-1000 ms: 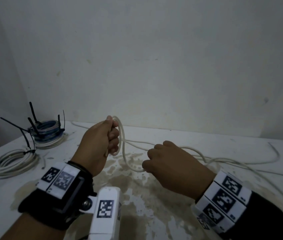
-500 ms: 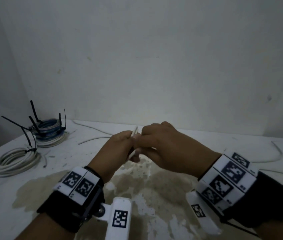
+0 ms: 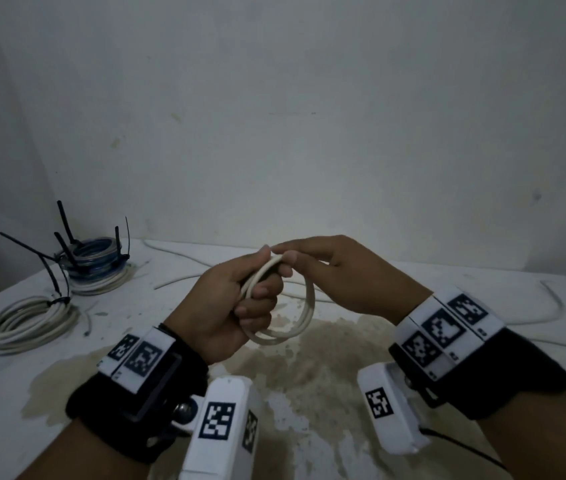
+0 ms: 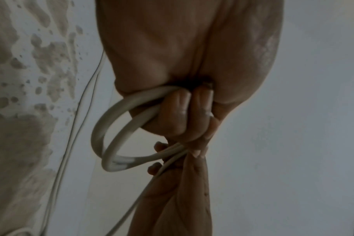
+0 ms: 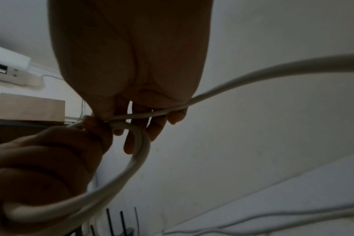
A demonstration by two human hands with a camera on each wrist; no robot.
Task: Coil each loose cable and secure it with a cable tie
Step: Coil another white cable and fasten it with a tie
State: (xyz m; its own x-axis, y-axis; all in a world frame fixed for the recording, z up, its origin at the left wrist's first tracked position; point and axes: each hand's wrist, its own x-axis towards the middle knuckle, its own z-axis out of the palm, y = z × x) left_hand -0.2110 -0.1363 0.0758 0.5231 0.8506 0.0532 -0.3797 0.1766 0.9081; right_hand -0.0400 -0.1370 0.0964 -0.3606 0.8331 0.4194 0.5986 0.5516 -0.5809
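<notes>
**Above the stained table, a white cable held in loops**

Above the brown stain (image 3: pixel 295 368) on the table (image 3: pixel 395 282), the left hand (image 3: pixel 229 306) has its fingers (image 4: pixel 176 110) curled tight round two small loops of white cable (image 3: pixel 304 317), which hang clear of the surface just past the stain's far edge. The right hand (image 3: pixel 340 271) meets it from the other side of the stain: thumb and forefinger pinch the strand at the top of the loops, the remaining fingers (image 5: pixel 158 127) loosely spread, and the free length (image 5: pixel 273 71) runs out past the palm. Beyond the stain more loose cable (image 3: pixel 551 303) trails over the table. Well left of the stain lie a tied white coil (image 3: pixel 28 320) and, farther back, a blue-and-white coil (image 3: pixel 96 265), both with black cable ties (image 3: pixel 56 271) sticking up.
</notes>
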